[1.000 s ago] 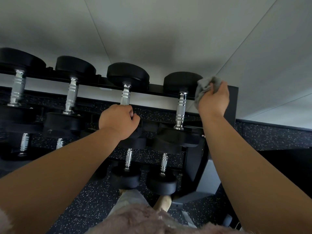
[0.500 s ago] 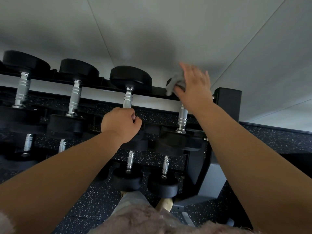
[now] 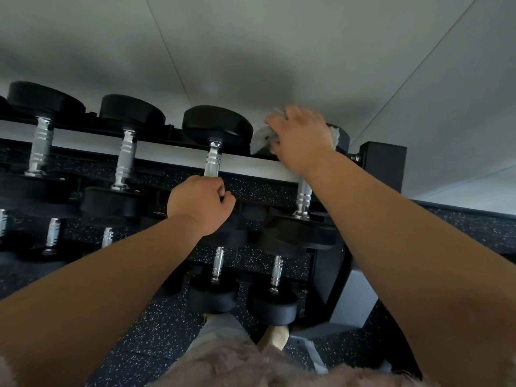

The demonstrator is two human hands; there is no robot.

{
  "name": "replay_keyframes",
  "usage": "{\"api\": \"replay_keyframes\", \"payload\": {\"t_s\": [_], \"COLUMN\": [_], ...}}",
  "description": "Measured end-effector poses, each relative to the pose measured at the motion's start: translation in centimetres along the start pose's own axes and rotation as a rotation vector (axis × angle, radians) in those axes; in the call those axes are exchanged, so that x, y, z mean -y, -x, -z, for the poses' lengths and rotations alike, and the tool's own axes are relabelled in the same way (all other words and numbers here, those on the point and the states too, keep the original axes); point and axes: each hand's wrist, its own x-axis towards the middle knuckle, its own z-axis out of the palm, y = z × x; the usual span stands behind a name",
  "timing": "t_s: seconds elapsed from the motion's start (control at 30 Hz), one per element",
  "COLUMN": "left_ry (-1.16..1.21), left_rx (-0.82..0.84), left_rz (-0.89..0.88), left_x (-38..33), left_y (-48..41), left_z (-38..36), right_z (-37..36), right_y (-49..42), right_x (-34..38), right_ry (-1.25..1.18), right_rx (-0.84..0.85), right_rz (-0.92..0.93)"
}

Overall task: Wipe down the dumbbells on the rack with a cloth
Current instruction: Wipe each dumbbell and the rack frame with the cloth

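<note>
Black dumbbells with chrome handles lie in rows on a black rack (image 3: pixel 384 166). My right hand (image 3: pixel 303 136) presses a grey cloth (image 3: pixel 262 139) onto the far head of the rightmost top-row dumbbell (image 3: pixel 304 196), hiding most of that head. My left hand (image 3: pixel 199 202) is closed around the lower part of the chrome handle of the neighbouring dumbbell (image 3: pixel 216 125). Two more top-row dumbbells (image 3: pixel 131 113) sit further left.
A lower tier holds smaller dumbbells (image 3: pixel 272 303) near my legs. The rack's right upright stands just right of my right hand. A pale wall (image 3: pixel 279 51) rises behind the rack, and the floor (image 3: pixel 156 336) is dark speckled rubber.
My right hand has carried the cloth from the right side of the rightmost dumbbell's far head up and left over its top. The left hand has kept its grip.
</note>
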Motion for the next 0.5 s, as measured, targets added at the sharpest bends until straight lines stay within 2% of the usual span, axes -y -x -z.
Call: {"api": "replay_keyframes", "payload": {"t_s": [0.07,0.13,0.27,0.37,0.43,0.5], "left_ry": [-0.005,-0.006,-0.015,-0.019,-0.026,-0.032], "left_rx": [0.006,0.015,0.015,0.014,0.011,0.011], "left_rz": [0.000,0.009,0.012,0.007,0.008,0.010], "left_x": [0.0,0.0,0.0,-0.2,-0.2,-0.2], "left_y": [0.0,0.0,-0.1,0.0,0.0,0.0], "left_z": [0.0,0.1,0.2,0.3,0.4,0.3], "right_z": [0.0,0.0,-0.2,-0.3,-0.3,-0.1], "right_y": [0.0,0.9,3.1,4.5,4.7,4.1], "right_x": [-0.6,-1.6,-3.8,-5.3,-5.3,-4.1], "right_ry": [0.016,-0.079,-0.529,-0.859,-0.826,-0.723], "right_rx": [-0.008,-0.112,-0.323,-0.384,-0.389,-0.374], "right_rz": [-0.019,-0.149,-0.585,-0.935,-0.910,-0.721]}}
